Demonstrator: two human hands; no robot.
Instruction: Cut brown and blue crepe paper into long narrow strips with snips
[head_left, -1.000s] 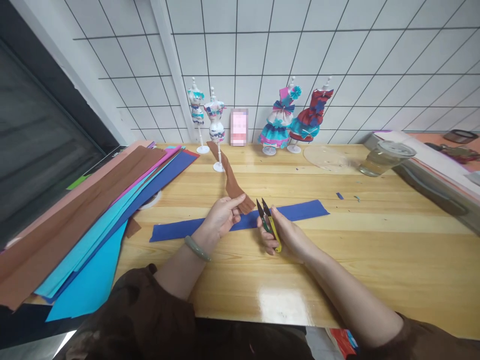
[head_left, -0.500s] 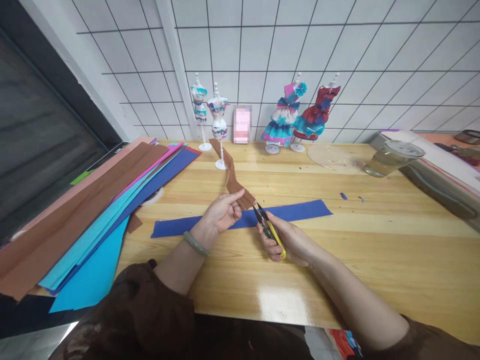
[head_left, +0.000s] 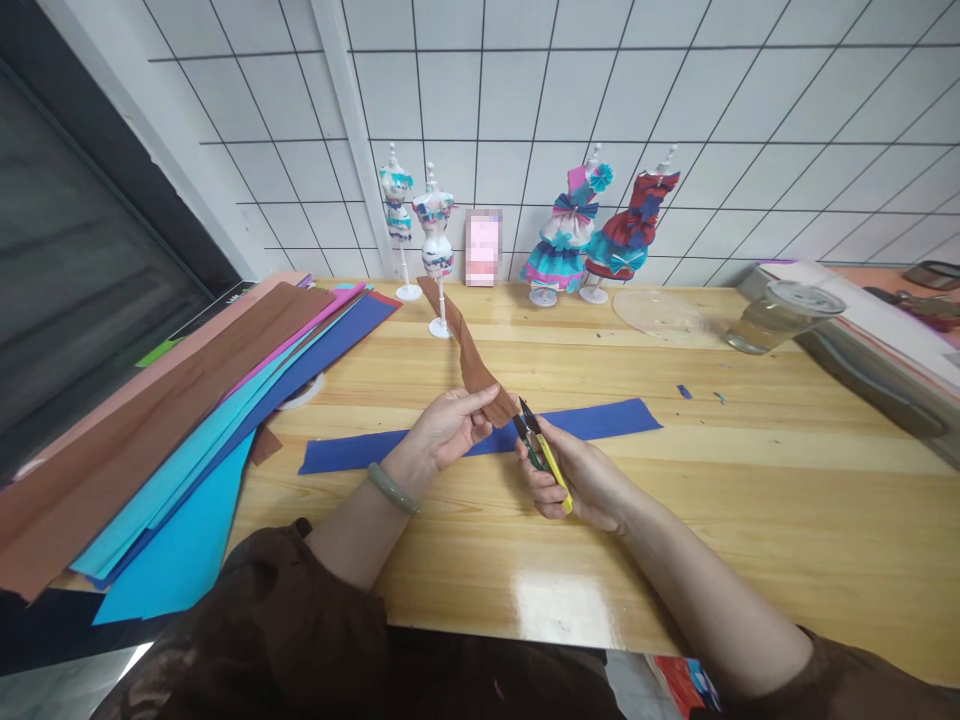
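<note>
Between the thumb and fingers of my left hand (head_left: pixel 454 425) is the near end of a brown crepe paper strip (head_left: pixel 472 360). The strip runs back along the table to the foot of a small white mannequin. My right hand (head_left: pixel 566 470) is closed around yellow and green thread snips (head_left: pixel 545 450), their dark blades spread at the strip's cut end. Beneath both hands a blue paper strip (head_left: pixel 622 418) lies flat across the table, partly covered by them.
Stacked coloured paper sheets (head_left: pixel 172 440) fill the left side, with a tape roll (head_left: pixel 304 393) partly under them. Two plain mannequins (head_left: pixel 433 235), a phone (head_left: pixel 484 248) and two dressed mannequins (head_left: pixel 562 240) stand along the tiled wall. A plastic cup (head_left: pixel 780 318) stands at the right; blue scraps (head_left: pixel 684 391) lie nearer.
My left hand has shifted the brown strip's near end slightly right and towards me, and the strip hangs straighter. The snips' blades are now at its end, slightly further right.
</note>
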